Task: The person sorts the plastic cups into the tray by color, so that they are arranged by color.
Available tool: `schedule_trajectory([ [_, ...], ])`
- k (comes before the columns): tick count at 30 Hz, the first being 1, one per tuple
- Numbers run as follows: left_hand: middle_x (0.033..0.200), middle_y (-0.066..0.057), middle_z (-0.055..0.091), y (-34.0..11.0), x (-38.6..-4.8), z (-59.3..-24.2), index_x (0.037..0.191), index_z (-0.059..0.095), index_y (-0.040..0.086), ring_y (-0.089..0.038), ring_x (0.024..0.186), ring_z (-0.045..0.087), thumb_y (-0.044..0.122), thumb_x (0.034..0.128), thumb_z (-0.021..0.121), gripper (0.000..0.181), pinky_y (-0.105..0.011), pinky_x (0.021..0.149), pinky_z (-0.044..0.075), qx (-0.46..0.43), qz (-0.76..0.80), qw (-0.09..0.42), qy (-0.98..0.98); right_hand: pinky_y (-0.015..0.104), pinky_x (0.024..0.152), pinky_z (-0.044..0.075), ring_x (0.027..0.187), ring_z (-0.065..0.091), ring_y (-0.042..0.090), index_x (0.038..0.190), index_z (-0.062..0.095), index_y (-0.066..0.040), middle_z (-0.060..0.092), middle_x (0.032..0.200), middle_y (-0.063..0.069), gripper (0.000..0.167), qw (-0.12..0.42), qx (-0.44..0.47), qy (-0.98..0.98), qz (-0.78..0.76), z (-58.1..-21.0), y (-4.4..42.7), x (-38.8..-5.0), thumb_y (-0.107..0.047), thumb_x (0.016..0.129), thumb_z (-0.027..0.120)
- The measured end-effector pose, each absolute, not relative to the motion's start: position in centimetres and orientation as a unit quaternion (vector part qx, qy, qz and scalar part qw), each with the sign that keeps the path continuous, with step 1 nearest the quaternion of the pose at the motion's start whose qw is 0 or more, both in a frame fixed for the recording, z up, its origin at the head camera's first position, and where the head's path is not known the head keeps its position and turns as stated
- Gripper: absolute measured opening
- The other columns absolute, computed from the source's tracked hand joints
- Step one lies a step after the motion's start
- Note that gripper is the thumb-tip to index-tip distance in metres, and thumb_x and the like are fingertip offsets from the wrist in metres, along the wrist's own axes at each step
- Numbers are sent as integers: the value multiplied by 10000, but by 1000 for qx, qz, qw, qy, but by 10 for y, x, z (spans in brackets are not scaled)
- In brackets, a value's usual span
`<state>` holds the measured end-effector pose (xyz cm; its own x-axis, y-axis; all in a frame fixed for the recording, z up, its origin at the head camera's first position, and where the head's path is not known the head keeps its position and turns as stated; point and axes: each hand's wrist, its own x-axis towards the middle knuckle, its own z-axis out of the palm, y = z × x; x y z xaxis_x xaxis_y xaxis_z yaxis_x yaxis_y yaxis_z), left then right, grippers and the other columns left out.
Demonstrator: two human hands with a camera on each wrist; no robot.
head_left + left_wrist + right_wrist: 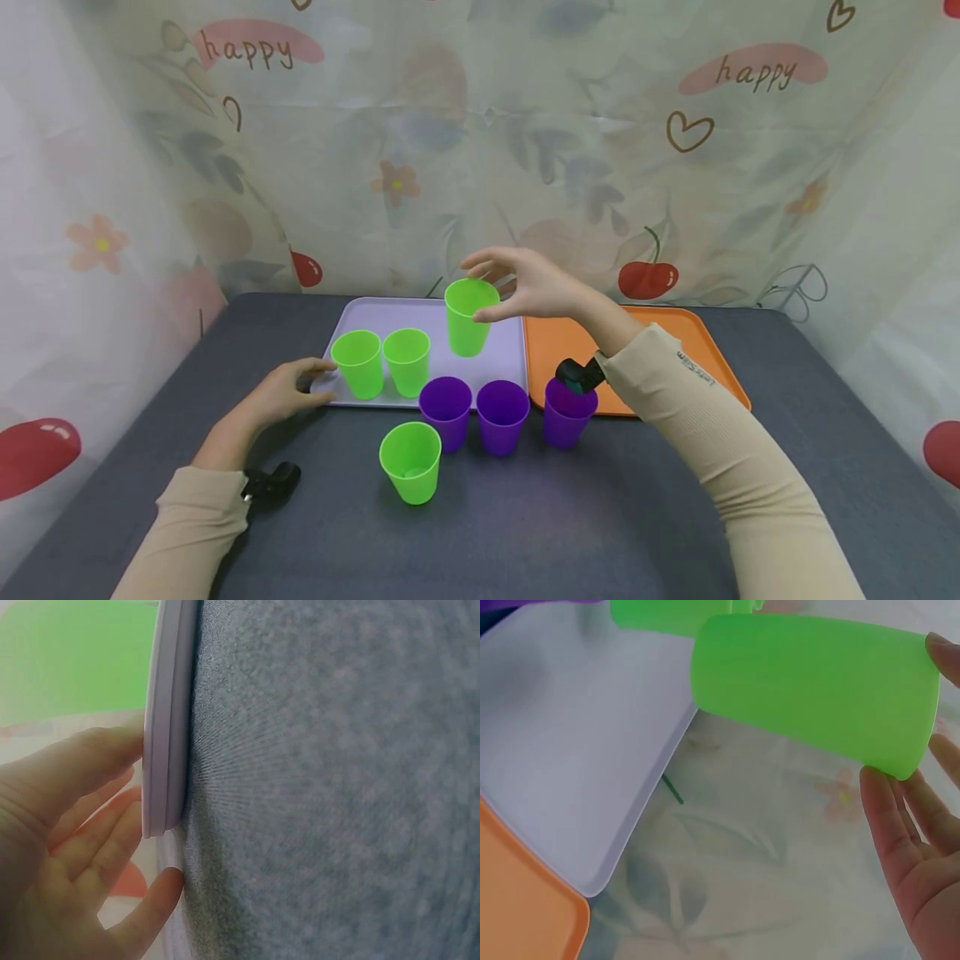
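Green cup [466, 330]: plain, smooth-sided, held upright, wider at rim.

Four green cups [414, 485] on show, two left of centre, one at mid-frame, one lower down, and three purple cups [502, 429] across the lower middle: seven in all! Trays, that's two, one lavender tray [504, 358] at centre and one orange tray [551, 337] right of it, on one table [322, 542], with one left hand [281, 396] and one right hand [536, 285].
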<state>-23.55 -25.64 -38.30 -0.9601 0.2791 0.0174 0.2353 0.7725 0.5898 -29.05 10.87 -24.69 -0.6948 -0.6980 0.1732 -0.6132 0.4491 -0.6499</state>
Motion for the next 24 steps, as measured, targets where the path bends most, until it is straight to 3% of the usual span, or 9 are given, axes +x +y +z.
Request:
schedule_trajectory([
  [13,1231,-267,572,-257,-236,-385,1243,541,-36,-428,1181,497,184,837,686,484,-571,988,400,140,307,31,941,395,916,513,1120,588,277,1277,528,-81,584,1268,126,604,85,-414,846,-324,-255,102,-311,-171,738,784],
  [24,1231,-269,571,-257,-236,-385,1243,541,-37,-431,1182,496,180,836,687,484,-570,987,402,143,306,31,941,344,928,513,1130,577,268,1282,523,-86,572,1270,126,606,136,-401,856,-295,-260,95,-322,-164,739,780],
])
